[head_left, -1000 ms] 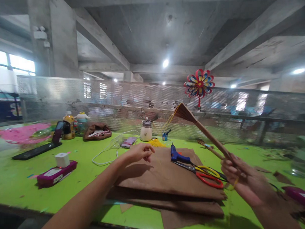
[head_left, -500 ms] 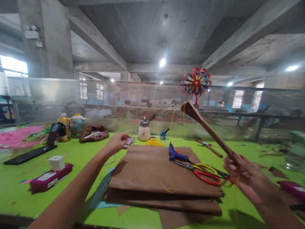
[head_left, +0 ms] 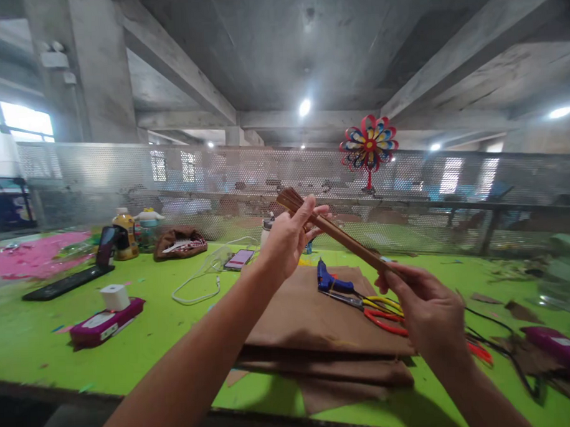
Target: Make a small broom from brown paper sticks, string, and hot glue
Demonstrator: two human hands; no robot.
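A brown paper stick with a flared, brush-like end [head_left: 349, 237] is held slantwise above the table. My right hand [head_left: 421, 299] is closed round its lower part. My left hand [head_left: 293, 238] grips the stick just below the flared end, thumb on the near side and some fingertips stretched past it. Under my hands lies a folded stack of brown paper [head_left: 311, 312]. On it rest a blue glue gun [head_left: 333, 280] and scissors with red handles [head_left: 385, 320], next to yellow handles [head_left: 381, 303], partly hidden by my right hand.
A phone [head_left: 240, 259] and a white cable [head_left: 197, 299] lie left of the stack. Further left are a purple power strip [head_left: 106, 322] with a white plug, a brown pouch [head_left: 181, 243] and a bottle [head_left: 124, 234]. A flower pinwheel [head_left: 369, 144] stands by the mesh partition [head_left: 209, 185].
My left hand has come from near the phone up to the stick and taken hold near its flared end. The stick has moved left and tilted lower, with my right hand still on it.
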